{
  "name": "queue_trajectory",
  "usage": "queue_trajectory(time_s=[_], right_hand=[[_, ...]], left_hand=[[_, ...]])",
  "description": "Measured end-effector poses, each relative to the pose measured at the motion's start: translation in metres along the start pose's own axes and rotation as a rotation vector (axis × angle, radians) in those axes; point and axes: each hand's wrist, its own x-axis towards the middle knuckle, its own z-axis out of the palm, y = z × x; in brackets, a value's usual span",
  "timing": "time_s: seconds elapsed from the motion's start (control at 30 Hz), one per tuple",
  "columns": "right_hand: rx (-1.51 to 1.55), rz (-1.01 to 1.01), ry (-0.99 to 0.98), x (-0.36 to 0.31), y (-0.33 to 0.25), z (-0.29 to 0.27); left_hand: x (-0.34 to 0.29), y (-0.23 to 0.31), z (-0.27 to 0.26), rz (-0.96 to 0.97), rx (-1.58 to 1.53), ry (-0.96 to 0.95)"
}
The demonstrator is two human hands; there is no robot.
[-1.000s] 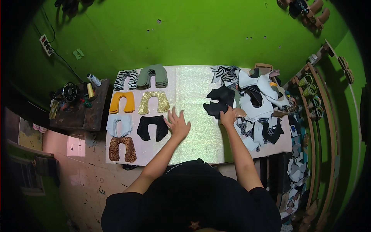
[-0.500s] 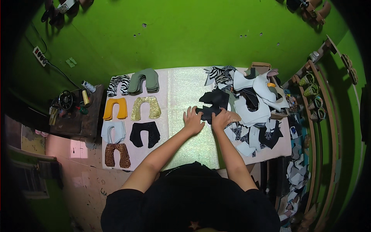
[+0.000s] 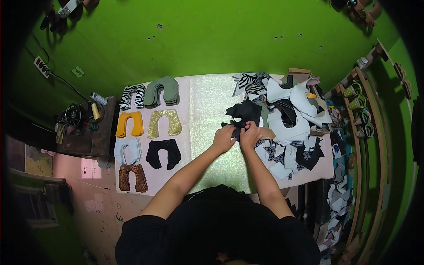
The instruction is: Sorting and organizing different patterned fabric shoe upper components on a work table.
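Both hands are at a jagged black offcut of sheet material [image 3: 244, 110], which looks like leather or faux leather, on the middle right of the table. My right hand [image 3: 250, 134] pinches its near edge between thumb and fingers. With fingers bent together, my left hand [image 3: 224, 138] grips the near left corner. Between the hands the piece looks bunched up. It lies partly over a shimmering pale sheet [image 3: 212, 163] and borders the heap of scraps [image 3: 293, 126] to the right.
Horseshoe-shaped cutouts stand in stacks at the left: zebra [image 3: 132, 96], green [image 3: 161, 92], yellow [image 3: 129, 124], gold [image 3: 164, 123], white [image 3: 128, 150], black [image 3: 163, 154] and leopard [image 3: 132, 177]. A sewing machine [image 3: 73, 115] is beyond them. A wooden rack [image 3: 354, 159] holds shoes at the right.
My left fingers were spread flat on the black piece and are now drawn in. My right hand has closed into a pinch, and the piece's near part has folded up between my hands.
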Motion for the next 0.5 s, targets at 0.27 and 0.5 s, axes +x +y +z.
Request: queue_trajectory(time_s=[0.27, 0.5], right_hand=[[0.297, -0.251, -0.126, 0.007, -0.013, -0.011], [0.427, -0.332, -0.285, 0.021, 0.001, -0.019]], left_hand=[[0.012, -0.014, 0.018, -0.297, -0.701, 0.152], [0.034, -0.027, 0.023, -0.349, -0.784, 0.128]])
